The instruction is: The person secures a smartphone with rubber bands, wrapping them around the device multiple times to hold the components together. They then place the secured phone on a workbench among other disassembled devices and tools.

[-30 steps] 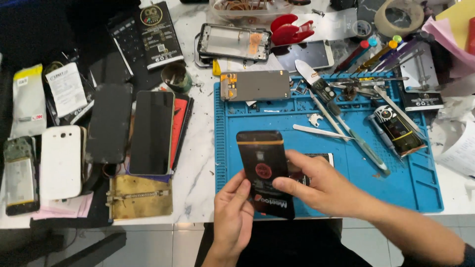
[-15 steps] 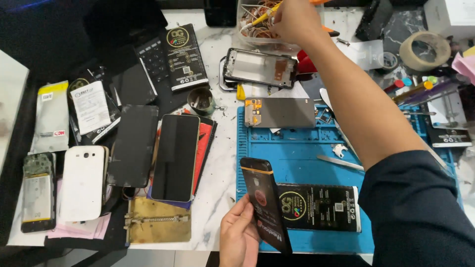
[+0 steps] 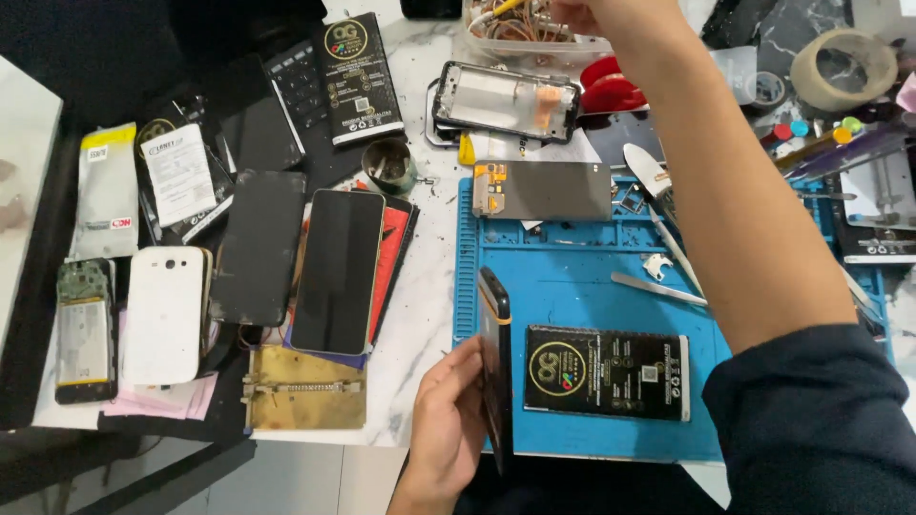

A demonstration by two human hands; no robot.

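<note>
One hand alone, my left hand [image 3: 448, 429], held the phone [image 3: 497, 367] on edge over the mat's [image 3: 572, 277] near-left corner, at the desk's front edge. I judged it could slip and drop off the desk, since my eyes were elsewhere. It looked slim and black, with an orange rim. My right hand [image 3: 572, 11] reached into the tray [image 3: 530, 38] at the far edge; its grip I couldn't tell.

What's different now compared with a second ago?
The right hand let go of the dark phone and reached up to the clear tray of parts. The left hand tipped the phone on edge. A black packet now shows on the blue mat.
</note>
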